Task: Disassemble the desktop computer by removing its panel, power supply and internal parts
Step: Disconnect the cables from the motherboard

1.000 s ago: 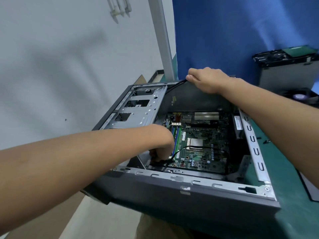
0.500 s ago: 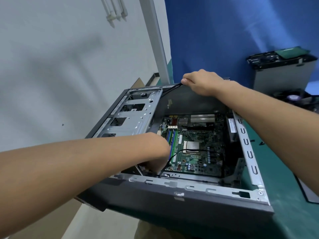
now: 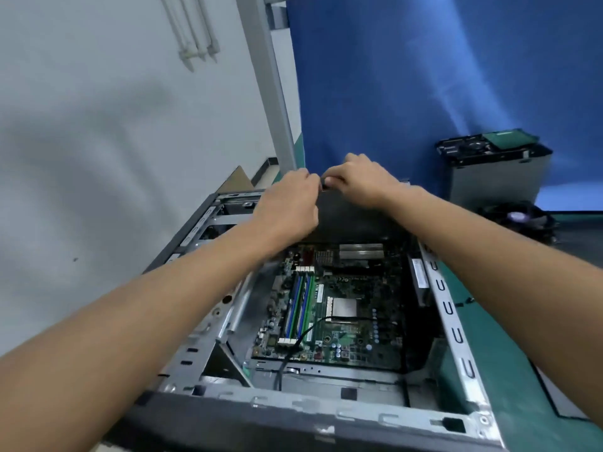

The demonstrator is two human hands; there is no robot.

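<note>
The open desktop case (image 3: 326, 409) lies on its side with the green motherboard (image 3: 346, 321) exposed. A black block (image 3: 352, 220), probably the power supply, stands at the case's far end. My left hand (image 3: 290, 207) and my right hand (image 3: 359, 181) meet at that block's top edge. Their fingertips pinch a small black piece (image 3: 321, 184), which looks like a cable end. A black cable (image 3: 293, 350) runs over the board to the near rim. The metal drive cage (image 3: 225, 220) lies at the far left, partly hidden by my left arm.
A grey metal box (image 3: 496, 177) with dark parts on top stands at the back right on the green table (image 3: 509, 370). A round black fan (image 3: 518, 220) lies in front of it. A blue screen rises behind, and a grey wall runs along the left.
My left hand has come up out of the case's near left corner and joined my right hand at the far top edge. The right hand has stayed there.
</note>
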